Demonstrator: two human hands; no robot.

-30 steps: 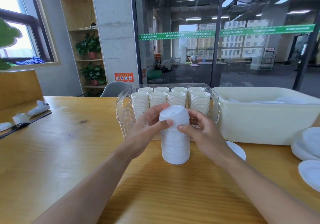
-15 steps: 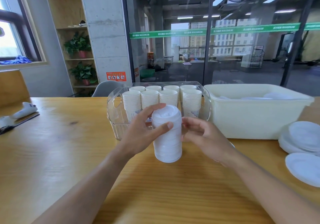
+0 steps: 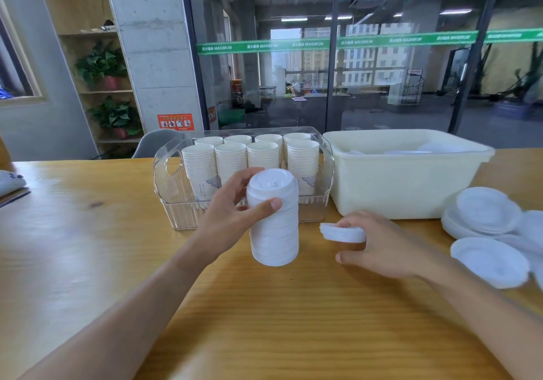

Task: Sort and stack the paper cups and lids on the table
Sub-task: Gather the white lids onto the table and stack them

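The light wooden tabletop (image 3: 88, 262) carries everything, and most of the sorting looks done. Toward its far edge on the right stands a cream rectangular plastic tub (image 3: 405, 185), with a few white lids just visible inside; how many cannot be told. Just left of it, also along the far edge, sits a clear plastic bin (image 3: 170, 180) packed with eight neat columns of nested white paper cups (image 3: 232, 159), so the cup half of the job appears finished.

At the right edge lies a loose heap of white round plastic lids (image 3: 487, 232), overlapping and not yet stacked; this is what remains.

Near the middle of the tabletop, in front of the clear bin, stands a tall upright stack of white plastic lids (image 3: 274, 218). The left hand (image 3: 232, 218) steadies it, fingers curled round its upper part and thumb pressed across the front.

Just right of the stack, the right hand (image 3: 382, 247) holds a single white plastic lid (image 3: 342, 232) pinched between the curled fingers above it and the thumb beneath, tilted on edge and apart from the stack. By my judgement that lid goes on top next, then the heap at the right edge follows, piece by piece.
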